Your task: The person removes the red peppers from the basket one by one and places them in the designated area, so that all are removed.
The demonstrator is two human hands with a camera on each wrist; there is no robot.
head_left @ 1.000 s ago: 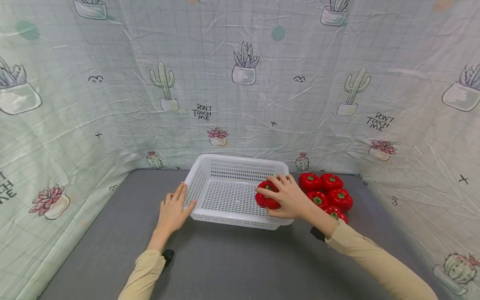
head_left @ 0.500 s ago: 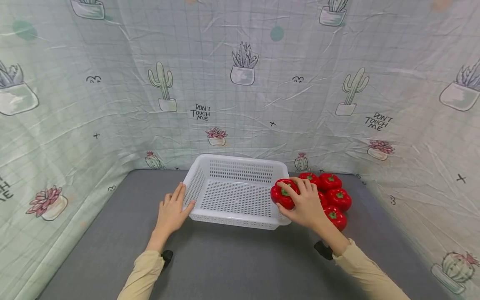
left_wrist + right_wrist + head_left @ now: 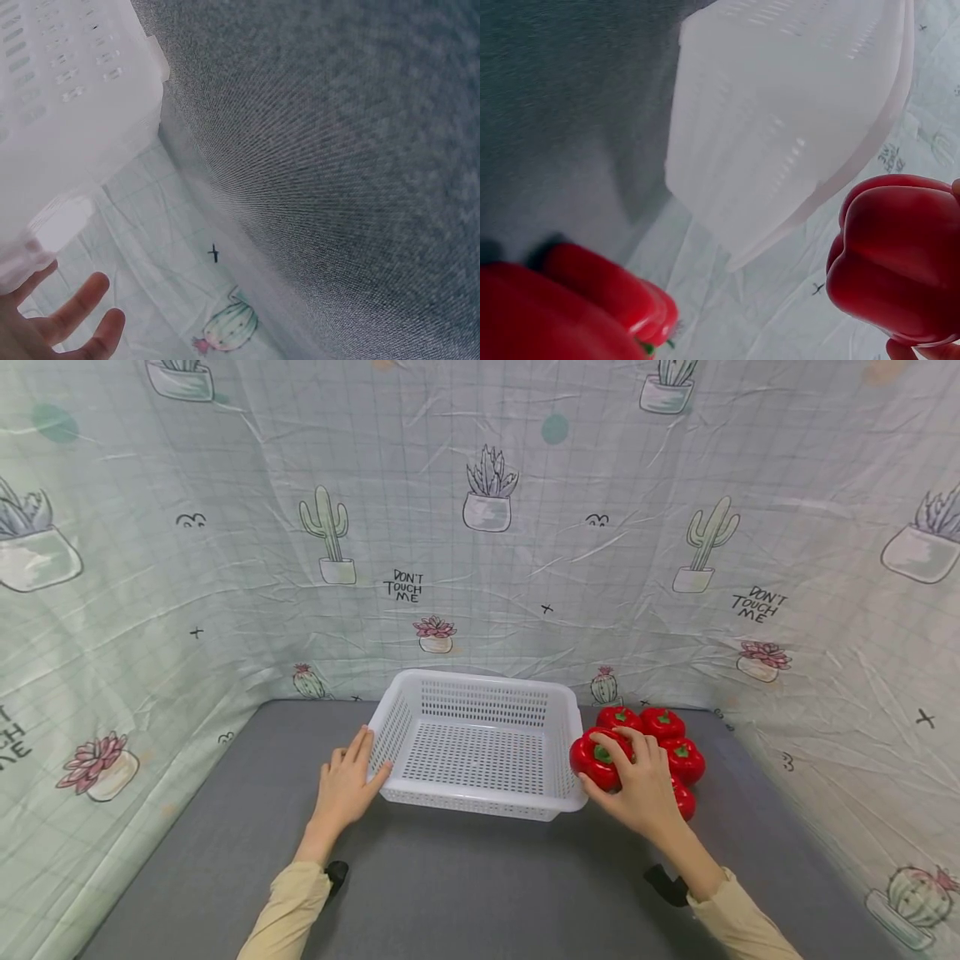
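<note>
A white perforated plastic basket (image 3: 480,802) stands on the grey surface. My left hand (image 3: 345,785) touches its left end, thumb by the front corner and fingers along the side. In the left wrist view the fingers (image 3: 79,307) are spread and fairly straight by the rim. My right hand (image 3: 641,777) grips a red bell pepper (image 3: 588,760) just right of the basket's right rim. The right wrist view shows this pepper raised off the surface, its blocky underside in sight, with only bits of fingertips visible. More red bell peppers (image 3: 682,760) sit behind and beside that hand, partly hidden.
A patterned cloth curtain (image 3: 487,577) surrounds the grey tabletop (image 3: 480,885) at the back and both sides. The loose peppers are clustered at the back right. Black bands sit at both wrists.
My right hand has carried the pepper from over the basket's inside to the right, past its right rim toward the other peppers. The left hand and the basket have stayed put.
</note>
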